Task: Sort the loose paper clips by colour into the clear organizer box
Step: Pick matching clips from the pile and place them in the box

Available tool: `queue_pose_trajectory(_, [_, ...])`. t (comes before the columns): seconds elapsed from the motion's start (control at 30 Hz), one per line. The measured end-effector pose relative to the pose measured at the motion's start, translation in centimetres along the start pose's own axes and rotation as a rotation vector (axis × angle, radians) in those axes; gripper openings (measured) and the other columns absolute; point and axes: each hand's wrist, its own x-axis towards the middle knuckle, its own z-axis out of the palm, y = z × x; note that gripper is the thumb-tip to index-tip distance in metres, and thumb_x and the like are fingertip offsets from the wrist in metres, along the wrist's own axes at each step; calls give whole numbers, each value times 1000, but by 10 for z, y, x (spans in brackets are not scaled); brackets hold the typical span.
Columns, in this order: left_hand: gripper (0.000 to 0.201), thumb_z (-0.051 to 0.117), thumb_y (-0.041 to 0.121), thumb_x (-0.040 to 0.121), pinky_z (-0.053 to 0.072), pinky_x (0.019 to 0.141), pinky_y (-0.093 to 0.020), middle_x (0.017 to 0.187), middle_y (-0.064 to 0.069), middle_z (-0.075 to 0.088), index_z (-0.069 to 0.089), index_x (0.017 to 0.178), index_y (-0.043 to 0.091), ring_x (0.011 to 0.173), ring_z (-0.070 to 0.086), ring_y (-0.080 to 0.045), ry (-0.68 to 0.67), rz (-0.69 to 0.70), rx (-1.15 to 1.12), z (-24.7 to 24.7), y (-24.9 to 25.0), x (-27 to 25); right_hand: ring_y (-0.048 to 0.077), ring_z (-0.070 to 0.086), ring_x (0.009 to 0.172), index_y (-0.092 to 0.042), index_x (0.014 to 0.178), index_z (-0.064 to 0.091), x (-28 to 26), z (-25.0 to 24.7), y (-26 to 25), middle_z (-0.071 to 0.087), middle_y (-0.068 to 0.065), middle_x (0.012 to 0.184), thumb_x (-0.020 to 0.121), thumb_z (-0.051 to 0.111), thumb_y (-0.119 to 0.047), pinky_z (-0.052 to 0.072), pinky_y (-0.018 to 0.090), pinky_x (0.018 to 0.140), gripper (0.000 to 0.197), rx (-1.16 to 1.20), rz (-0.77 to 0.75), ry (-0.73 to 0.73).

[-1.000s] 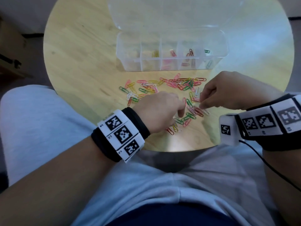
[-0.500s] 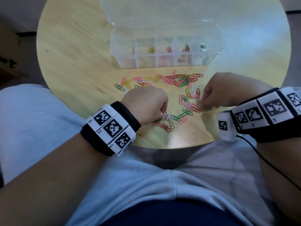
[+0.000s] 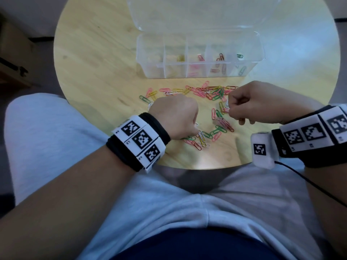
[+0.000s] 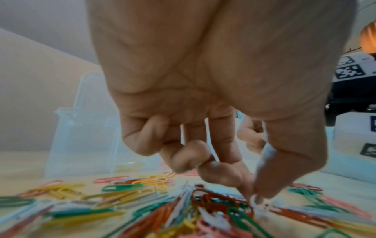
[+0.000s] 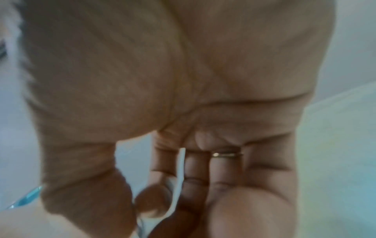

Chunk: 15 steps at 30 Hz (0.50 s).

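Loose paper clips in red, pink, green, yellow and white lie scattered on the round wooden table, in front of the clear organizer box. A few yellow, pink, red and green clips lie in separate compartments of the box. My left hand reaches down into the near clips, thumb and forefinger pinching a white paper clip that lies on the table. My right hand is raised a little above the pile and pinches a white clip, seen at its fingertips in the head view as the white clip.
The box's clear lid stands open behind it. The table's near edge lies just in front of my lap. More clips spread to the left of my left hand.
My right hand has lifted off the pile with a white clip. My left hand has drawn back toward the near clips and closed thumb and finger on a white one.
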Motion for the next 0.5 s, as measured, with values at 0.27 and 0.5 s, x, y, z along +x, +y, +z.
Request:
queue_pose_trajectory(0.27, [9,74,14,74,51,63,-21,67,9,69,74,79,21,64,65,-5,100,-19,-439,-17,-24,3,19,34,48,-14,59,28,6,13,-14,32,12,55,69,42,17,24,31,51,35,294,-111,-5])
queue_pose_trajectory(0.5, [18,55,12,77,32,49,-11,48,10,52,63,62,18,50,47,2,113,13,-458,-19,-21,3,11,43,50,-19,75,55,13,30,-14,47,-6,56,77,66,-11,36,28,52,14,-29,-180,-98])
